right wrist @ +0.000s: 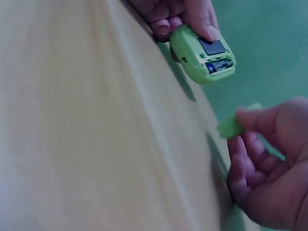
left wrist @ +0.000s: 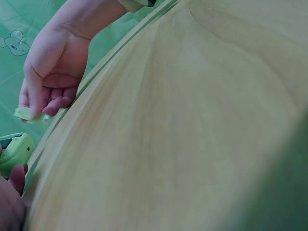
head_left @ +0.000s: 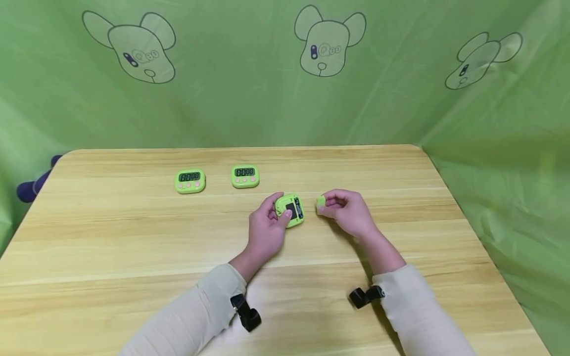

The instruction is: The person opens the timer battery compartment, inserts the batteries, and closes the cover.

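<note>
My left hand (head_left: 268, 228) grips a green digital timer (head_left: 282, 203) with its back turned up, the thumb lying across a dark square on it. In the right wrist view the battery slot of this timer is uncovered, and a battery (right wrist: 219, 65) lies inside. Just to the right, my right hand (head_left: 352, 213) pinches a small green battery cover (head_left: 320, 203) between thumb and fingers. A gap separates the cover (right wrist: 232, 127) from the timer. The left wrist view catches only an edge of the timer (left wrist: 17, 150).
Two more green timers, one at the left (head_left: 190, 181) and one nearer the middle (head_left: 245, 176), lie face up on the wooden table (head_left: 133, 237), their displays showing digits. Green curtain (head_left: 249, 99) hangs behind and beside the table. A purple object (head_left: 33, 188) pokes out past the left edge.
</note>
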`<state>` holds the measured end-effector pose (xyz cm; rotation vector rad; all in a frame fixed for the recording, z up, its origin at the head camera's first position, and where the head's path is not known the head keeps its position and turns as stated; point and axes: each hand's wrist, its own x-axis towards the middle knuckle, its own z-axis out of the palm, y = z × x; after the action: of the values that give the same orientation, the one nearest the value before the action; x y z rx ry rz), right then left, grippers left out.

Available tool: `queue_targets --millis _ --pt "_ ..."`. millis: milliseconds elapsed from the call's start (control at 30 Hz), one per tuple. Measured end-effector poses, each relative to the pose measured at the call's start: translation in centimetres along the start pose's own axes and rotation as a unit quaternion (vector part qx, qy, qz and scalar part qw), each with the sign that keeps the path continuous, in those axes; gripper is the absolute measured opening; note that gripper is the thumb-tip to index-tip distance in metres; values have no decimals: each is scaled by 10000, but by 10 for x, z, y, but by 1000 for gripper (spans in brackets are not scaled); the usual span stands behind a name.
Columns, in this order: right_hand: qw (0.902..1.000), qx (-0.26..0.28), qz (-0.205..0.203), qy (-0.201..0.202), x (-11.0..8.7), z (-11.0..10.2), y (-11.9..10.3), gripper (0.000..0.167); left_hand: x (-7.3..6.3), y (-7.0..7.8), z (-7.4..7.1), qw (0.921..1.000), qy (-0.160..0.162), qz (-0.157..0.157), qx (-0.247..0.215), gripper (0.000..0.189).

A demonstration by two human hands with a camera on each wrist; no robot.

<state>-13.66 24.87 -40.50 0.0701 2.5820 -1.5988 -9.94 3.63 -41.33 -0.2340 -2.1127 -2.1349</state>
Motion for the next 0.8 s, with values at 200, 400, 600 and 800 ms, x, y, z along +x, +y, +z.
queue_targets --millis 200,400,600,800 --pt "9865 1574 -136 -439 -6 14 1 28 -1 4 -1 10000 -14 21 72 42" --pt "9841 1716 -297 -348 -6 23 3 31 -2 7 -1 10000 -30 -9 53 43" --pt "9899 1281 -577 -186 -3 28 3 30 -2 7 -2 10000 -61 -6 50 42" --pt "9848 994 -1416 156 -1 36 6 23 0 1 -1 9999 -82 -90 -81 43"
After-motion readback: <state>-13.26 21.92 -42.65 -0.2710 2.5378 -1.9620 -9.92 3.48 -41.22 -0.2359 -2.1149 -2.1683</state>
